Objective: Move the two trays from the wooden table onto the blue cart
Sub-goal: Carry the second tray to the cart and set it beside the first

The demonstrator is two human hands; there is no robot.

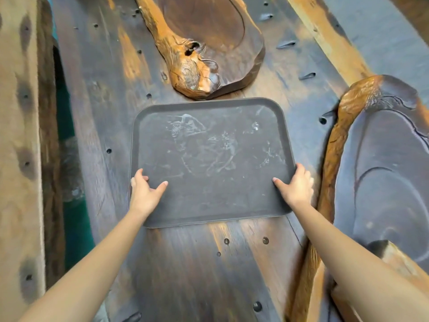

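A dark grey rectangular plastic tray [210, 159] with whitish scuffs lies flat on the dark plank wooden bench [185, 263]. The left hand [145, 191] and right hand [296, 189] each pinch a near corner, thumbs on top, fingers apparently curled under the rim. No writing is legible.

Both hands grip a dark tray on the wooden desk.

The left hand [145, 191] clasps the scuffed tray [209, 159] at its near-left edge, thumb lying on the inner surface; the right hand [296, 188] does the same at the near-right edge. Carved wooden slabs lie beyond [209, 43] and to the right [383, 170] on the desk [185, 275].
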